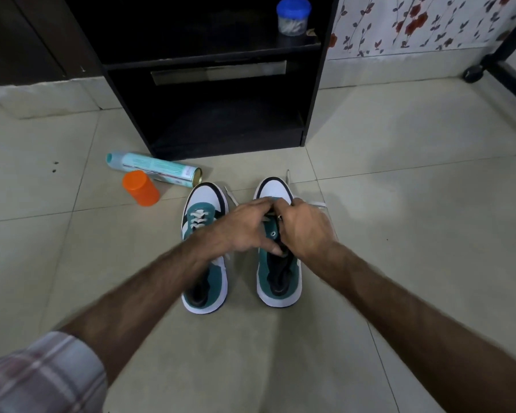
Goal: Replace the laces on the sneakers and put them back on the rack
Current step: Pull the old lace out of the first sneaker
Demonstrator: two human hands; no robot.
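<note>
Two teal, white and black sneakers stand side by side on the tiled floor, toes pointing at the black rack (316, 84). The left sneaker (204, 263) has white lace crossed through its front eyelets. Both hands work over the front of the right sneaker (279, 275). My left hand (245, 226) reaches across, its fingertips pinching at the lace by the toe. My right hand (306, 226) is curled over the tongue and grips the white lace (318, 203), whose ends trail out past it. The eyelets under the hands are hidden.
A teal spray can (152, 169) lies on its side left of the sneakers, with an orange cap (140, 188) next to it. A blue-lidded jar (292, 16) stands on the rack's upper shelf. A wheeled black frame (474, 73) is at the far right.
</note>
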